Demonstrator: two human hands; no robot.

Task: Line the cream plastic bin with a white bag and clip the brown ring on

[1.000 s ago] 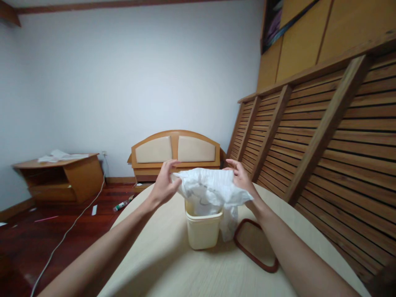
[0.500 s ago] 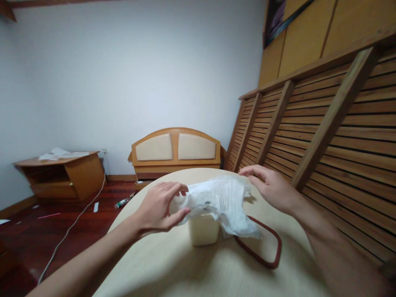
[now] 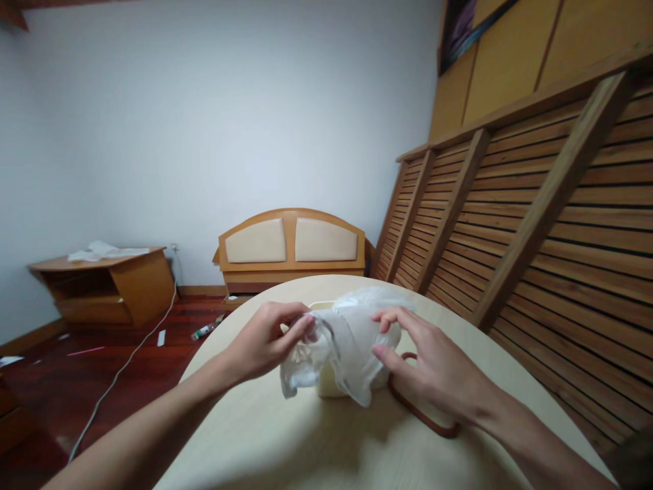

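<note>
A thin white plastic bag (image 3: 352, 333) hangs crumpled over a cream-coloured container (image 3: 330, 384) on the round table. The bag covers most of the container; part of its back rim shows behind. My left hand (image 3: 278, 337) pinches the bag's edge between thumb and fingers, at the left. On the other side, my right hand (image 3: 428, 361) lies against the bag with thumb and forefinger apart. Below that hand a brown ring-shaped frame (image 3: 426, 420) with rounded corners rests on the table, partly hidden by the hand and the bag.
The pale round table (image 3: 286, 449) fills the foreground. Beyond it stands a wooden headboard (image 3: 290, 241) by the wall. At left are a low cabinet (image 3: 145, 286) with white sheets on top, a cable (image 3: 130, 357) and a bottle (image 3: 204, 331) on the floor. Slatted wooden panels (image 3: 510, 231) lean at right.
My right hand has moved left and down from the table's far side to the bag. My left hand has closed on the bag's edge, and the bag now hangs lower in front of the container.
</note>
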